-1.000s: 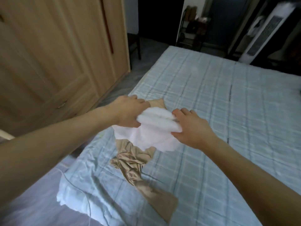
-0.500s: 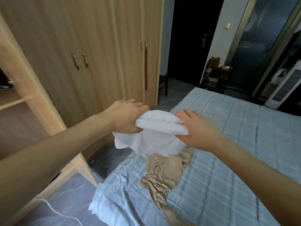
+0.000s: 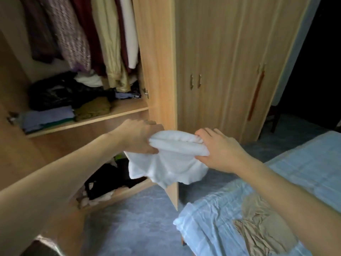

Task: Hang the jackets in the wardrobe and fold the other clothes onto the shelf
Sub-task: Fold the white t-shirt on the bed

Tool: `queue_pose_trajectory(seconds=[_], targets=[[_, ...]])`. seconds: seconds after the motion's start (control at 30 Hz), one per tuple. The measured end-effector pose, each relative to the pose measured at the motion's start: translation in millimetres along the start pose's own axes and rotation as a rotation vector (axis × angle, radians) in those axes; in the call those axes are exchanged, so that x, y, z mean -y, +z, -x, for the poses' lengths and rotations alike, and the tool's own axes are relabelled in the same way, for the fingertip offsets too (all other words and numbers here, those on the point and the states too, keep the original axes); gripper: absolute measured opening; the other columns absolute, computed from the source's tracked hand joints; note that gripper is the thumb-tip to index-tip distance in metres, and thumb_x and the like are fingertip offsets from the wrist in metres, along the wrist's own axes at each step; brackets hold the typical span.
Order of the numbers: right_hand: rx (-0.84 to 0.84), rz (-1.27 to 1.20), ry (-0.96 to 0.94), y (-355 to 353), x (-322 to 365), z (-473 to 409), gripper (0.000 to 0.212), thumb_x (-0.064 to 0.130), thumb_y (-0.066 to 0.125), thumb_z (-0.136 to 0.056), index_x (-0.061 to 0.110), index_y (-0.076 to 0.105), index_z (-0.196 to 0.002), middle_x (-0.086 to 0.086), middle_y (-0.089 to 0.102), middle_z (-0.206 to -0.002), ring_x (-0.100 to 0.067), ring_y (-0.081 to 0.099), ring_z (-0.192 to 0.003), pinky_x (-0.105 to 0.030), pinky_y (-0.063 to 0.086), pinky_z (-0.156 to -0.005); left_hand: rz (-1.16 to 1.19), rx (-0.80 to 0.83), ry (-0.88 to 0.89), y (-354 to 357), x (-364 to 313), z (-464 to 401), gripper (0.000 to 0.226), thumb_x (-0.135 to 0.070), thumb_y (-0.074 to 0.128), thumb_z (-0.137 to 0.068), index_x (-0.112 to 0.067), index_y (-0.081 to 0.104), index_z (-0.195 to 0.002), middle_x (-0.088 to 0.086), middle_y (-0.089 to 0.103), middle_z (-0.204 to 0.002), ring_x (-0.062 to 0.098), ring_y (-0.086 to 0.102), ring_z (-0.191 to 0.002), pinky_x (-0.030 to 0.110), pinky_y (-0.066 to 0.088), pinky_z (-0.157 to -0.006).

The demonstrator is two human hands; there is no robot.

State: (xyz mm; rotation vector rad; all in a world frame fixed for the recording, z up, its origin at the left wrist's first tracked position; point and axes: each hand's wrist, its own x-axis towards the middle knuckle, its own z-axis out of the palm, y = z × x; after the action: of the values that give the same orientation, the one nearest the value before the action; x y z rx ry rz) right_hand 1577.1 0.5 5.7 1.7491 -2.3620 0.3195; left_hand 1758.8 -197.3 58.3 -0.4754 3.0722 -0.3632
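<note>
The left hand [image 3: 140, 137] and the right hand [image 3: 219, 150] each grip one end of a roughly folded white garment [image 3: 175, 157], fingers curled over its top fold and thumbs beneath. The garment hangs in the air between them, in front of the open wardrobe [image 3: 158, 52] and off the left edge of the bed [image 3: 299, 174], its loose lower part drooping below the fold.

As for progress, the task looks partly done. Several garments hang from the top of the open compartment: a dark one [image 3: 42, 30], a knitted purple one [image 3: 72, 34], a dark red one [image 3: 86, 24], a pale yellow one [image 3: 110, 45] and a white one [image 3: 131, 32]. Whether all the jackets are among them cannot be told. The shelf [image 3: 114, 112] under them already carries folded piles: a lilac stack [image 3: 48, 117] at the near left, an olive piece [image 3: 94, 108] beside it, black clothing [image 3: 55, 91] behind, and white and blue pieces further right. The white garment is probably headed there, and its fold looks loose enough to need tidying first.

The lower compartment holds a jumble of black clothing [image 3: 108, 178] and pale fabric [image 3: 96, 197], not neatly folded. On the bed, at the near right, a crumpled tan garment [image 3: 258, 226] lies unfolded, so at least that piece is left to deal with. The wardrobe doors [image 3: 212, 71] to the right are closed.
</note>
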Motion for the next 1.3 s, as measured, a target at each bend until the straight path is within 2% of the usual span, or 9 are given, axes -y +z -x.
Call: queue_pose_trajectory(seconds=[0.2, 0.37, 0.53, 0.63, 0.7, 0.8, 0.97, 1.07, 1.3], targets=[[0.010, -0.051, -0.207, 8, 88, -74, 0.045, 0.047, 0.057, -0.083, 0.030, 0.036, -0.119, 0.012, 0.046, -0.120, -0.018, 0.045, -0.109, -0.035, 0.039, -0.067, -0.040, -0.005, -0.224, 7, 80, 83, 0.056, -0.066, 0.060, -0.069, -0.042, 0.046, -0.117, -0.016, 0.055, -0.111, 0.019, 0.057, -0.104, 0.037, 0.050, -0.076], [0.004, -0.109, -0.366, 20, 147, -121, 0.050, 0.049, 0.059, -0.080, 0.033, 0.033, -0.121, 0.014, 0.046, -0.122, -0.017, 0.045, -0.110, -0.040, 0.048, -0.076, -0.038, -0.033, -0.368, 15, 124, 138, 0.055, -0.064, 0.061, -0.069, -0.045, 0.044, -0.119, -0.020, 0.054, -0.107, 0.014, 0.054, -0.105, 0.031, 0.038, -0.072], [-0.023, -0.092, -0.502, 33, 182, -167, 0.054, 0.053, 0.059, -0.080, 0.032, 0.033, -0.123, 0.015, 0.043, -0.121, -0.014, 0.044, -0.108, -0.036, 0.043, -0.072, -0.035, -0.021, -0.471, 21, 160, 162, 0.054, -0.065, 0.060, -0.068, -0.050, 0.043, -0.117, -0.022, 0.054, -0.108, 0.012, 0.054, -0.104, 0.031, 0.043, -0.072], [-0.052, -0.082, -0.553, 38, 191, -200, 0.057, 0.053, 0.059, -0.081, 0.031, 0.033, -0.127, 0.014, 0.042, -0.125, -0.014, 0.042, -0.114, -0.033, 0.039, -0.071, -0.069, -0.030, -0.515, 22, 182, 160, 0.055, -0.065, 0.060, -0.070, -0.048, 0.044, -0.119, -0.021, 0.054, -0.111, 0.012, 0.054, -0.106, 0.029, 0.037, -0.070], [-0.058, -0.090, -0.571, 41, 194, -224, 0.058, 0.053, 0.059, -0.081, 0.031, 0.033, -0.128, 0.014, 0.042, -0.129, -0.014, 0.040, -0.120, -0.035, 0.040, -0.075, -0.080, -0.024, -0.544, 22, 198, 151, 0.059, -0.065, 0.060, -0.070, -0.048, 0.043, -0.123, -0.020, 0.055, -0.112, 0.013, 0.053, -0.107, 0.031, 0.041, -0.072], [-0.080, -0.083, -0.596, 45, 191, -262, 0.055, 0.053, 0.058, -0.081, 0.030, 0.035, -0.124, 0.012, 0.044, -0.122, -0.016, 0.043, -0.114, -0.037, 0.045, -0.074, -0.074, -0.035, -0.570, 22, 223, 132, 0.064, -0.065, 0.060, -0.069, -0.050, 0.040, -0.129, -0.019, 0.055, -0.110, 0.014, 0.052, -0.107, 0.034, 0.046, -0.079], [-0.130, -0.036, -0.634, 61, 176, -319, 0.056, 0.053, 0.057, -0.079, 0.028, 0.037, -0.125, 0.011, 0.045, -0.118, -0.018, 0.045, -0.110, -0.040, 0.050, -0.074, -0.082, -0.039, -0.573, 32, 261, 93, 0.064, -0.067, 0.058, -0.069, -0.051, 0.042, -0.129, -0.019, 0.054, -0.106, 0.013, 0.051, -0.104, 0.030, 0.039, -0.072], [-0.125, -0.034, -0.667, 75, 172, -348, 0.056, 0.053, 0.056, -0.079, 0.027, 0.038, -0.126, 0.011, 0.046, -0.117, -0.017, 0.045, -0.108, -0.037, 0.049, -0.074, -0.077, -0.028, -0.593, 43, 277, 78, 0.066, -0.067, 0.059, -0.070, -0.050, 0.040, -0.132, -0.019, 0.053, -0.110, 0.014, 0.051, -0.107, 0.032, 0.042, -0.077], [-0.080, -0.028, -0.724, 116, 193, -407, 0.056, 0.053, 0.056, -0.078, 0.028, 0.040, -0.125, 0.012, 0.047, -0.116, -0.016, 0.046, -0.107, -0.032, 0.039, -0.067, -0.026, -0.034, -0.656, 78, 323, 65, 0.069, -0.064, 0.058, -0.071, -0.059, 0.020, -0.128, -0.020, 0.055, -0.114, 0.014, 0.053, -0.109, 0.034, 0.047, -0.080]])
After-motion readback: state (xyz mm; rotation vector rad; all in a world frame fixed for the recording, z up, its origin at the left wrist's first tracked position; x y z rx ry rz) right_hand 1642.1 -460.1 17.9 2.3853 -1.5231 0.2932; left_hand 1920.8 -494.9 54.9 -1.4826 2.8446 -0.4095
